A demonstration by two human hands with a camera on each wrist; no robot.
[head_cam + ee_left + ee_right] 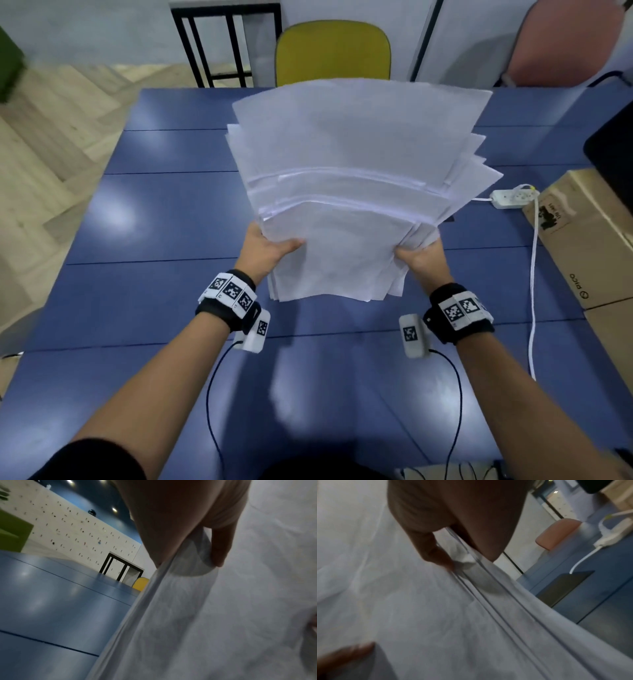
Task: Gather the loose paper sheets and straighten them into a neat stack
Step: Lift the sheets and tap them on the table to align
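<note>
Paper sheets: we hold a thick bundle of white paper sheets above the blue table; the leaves are thin, matte and faintly creased; they fan outward toward the far side, wide at the top and narrow near us, with edges stepped and uneven on both flanks; two pale ridges of offset edges cross the middle of the fan.

Left hand: our left hand pinches the near left edge of the bundle, thumb flat on the top sheet; in the left wrist view the thumb presses the paper surface while the layered edge runs past the palm; the fingers beneath are hidden.

Right hand: our right hand clamps the near right edge, thumb on top; in the right wrist view a finger digs among separate leaves, whose thin edges show as dark parallel lines.

Table: smooth, glossy blue panels with dark seams; soft lamp reflections lie on it.

Surroundings: a cardboard box, matte brown, sits at the right edge; just beside it a white plastic power strip with a white cable; a yellow chair with a rounded back stands beyond the table; a pink chair stands at far right.

Wrists: black straps with square black-and-white markers circle both wrists.
</note>
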